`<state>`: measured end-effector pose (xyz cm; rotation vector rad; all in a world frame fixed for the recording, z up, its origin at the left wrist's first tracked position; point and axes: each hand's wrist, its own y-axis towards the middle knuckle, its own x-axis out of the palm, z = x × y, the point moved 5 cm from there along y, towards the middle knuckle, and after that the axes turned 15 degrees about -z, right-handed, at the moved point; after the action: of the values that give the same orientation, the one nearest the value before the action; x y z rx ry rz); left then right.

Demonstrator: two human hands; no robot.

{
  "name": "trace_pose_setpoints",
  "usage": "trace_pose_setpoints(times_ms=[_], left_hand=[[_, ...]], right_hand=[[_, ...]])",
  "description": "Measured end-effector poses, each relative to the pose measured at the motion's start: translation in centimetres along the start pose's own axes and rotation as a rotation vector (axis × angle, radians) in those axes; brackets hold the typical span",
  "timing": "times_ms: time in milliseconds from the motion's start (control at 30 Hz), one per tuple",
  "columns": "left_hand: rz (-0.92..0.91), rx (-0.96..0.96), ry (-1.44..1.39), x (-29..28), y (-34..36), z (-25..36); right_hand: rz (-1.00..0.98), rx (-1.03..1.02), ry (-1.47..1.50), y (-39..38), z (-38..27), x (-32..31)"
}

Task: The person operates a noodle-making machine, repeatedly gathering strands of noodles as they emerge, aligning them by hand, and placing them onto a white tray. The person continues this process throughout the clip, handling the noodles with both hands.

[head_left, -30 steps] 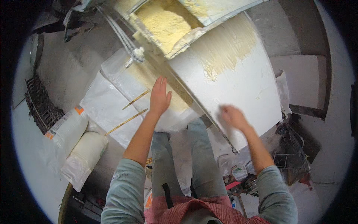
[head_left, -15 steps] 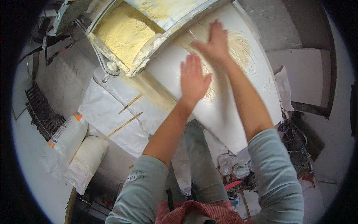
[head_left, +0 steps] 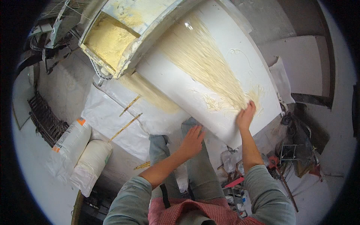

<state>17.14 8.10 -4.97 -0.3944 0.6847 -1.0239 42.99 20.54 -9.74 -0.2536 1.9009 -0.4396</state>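
Observation:
A long sheaf of thin, pale yellow noodle strands (head_left: 202,56) lies stretched over the white tabletop (head_left: 168,75). My right hand (head_left: 246,115) is closed round the near end of the sheaf, by the table's right part. My left hand (head_left: 191,144) hangs above my thigh, off the table's near edge, fingers stretched out and holding nothing. Short loose noodle bits (head_left: 213,103) lie beside the sheaf, and a few thin strands curl on its right. The far end of the sheaf is slightly blurred.
A wooden trough (head_left: 108,41) with yellow flour stands at the upper left. Bamboo sticks (head_left: 125,127) rest on a white sheet (head_left: 112,112) at left, near two filled sacks (head_left: 92,161). Clutter with a red piece (head_left: 235,182) lies on the floor at lower right.
The bunched noodles now lie drawn out lengthwise. My right hand has come toward me and closed on their near end; my left hand has left the tabletop.

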Motion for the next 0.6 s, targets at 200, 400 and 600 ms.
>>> trace_pose_setpoints(times_ms=[200,400,600], left_hand=[[-0.119,-0.128,-0.093,2.3,-2.2,-0.8],[0.282,0.063,-0.383,-6.3,-0.2,-0.8],[0.437,0.382,-0.323,-14.5,-1.0,0.8]], right_hand=[[-0.091,0.479,0.097,-3.0,7.6,-1.1],[-0.762,-0.005,0.457,-1.6,-6.8,-4.4],[-1.119,-0.576,0.294,-5.9,-25.7,-11.2]])
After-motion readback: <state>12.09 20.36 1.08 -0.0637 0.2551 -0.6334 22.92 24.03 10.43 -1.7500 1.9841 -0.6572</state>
